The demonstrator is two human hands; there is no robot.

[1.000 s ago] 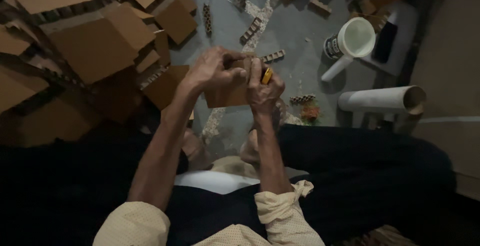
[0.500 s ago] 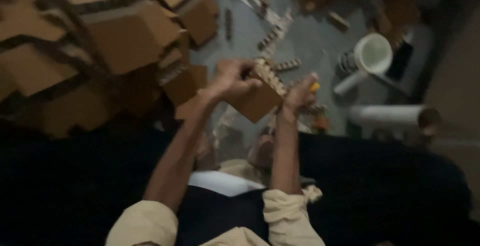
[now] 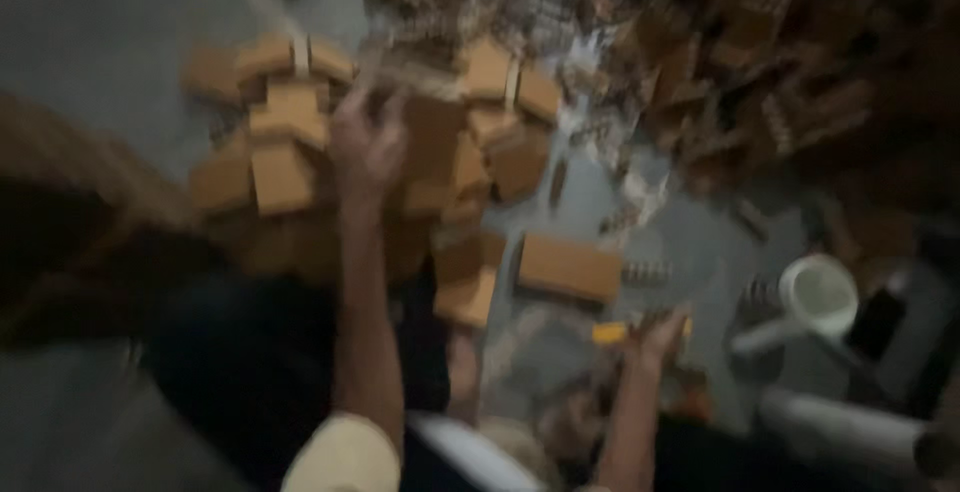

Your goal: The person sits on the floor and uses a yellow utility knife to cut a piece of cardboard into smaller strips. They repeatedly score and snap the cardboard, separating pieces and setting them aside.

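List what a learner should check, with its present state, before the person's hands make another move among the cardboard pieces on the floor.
1. Left hand over the heap of cardboard pieces: ok.
2. Left hand's grip on a piece: cannot tell, blurred.
3. Right hand holds the yellow tool: ok.
4. Tool's tip covered: cannot tell.
5. White cup apart from both hands: ok.
6. Single flat piece lies free between the hands: ok.
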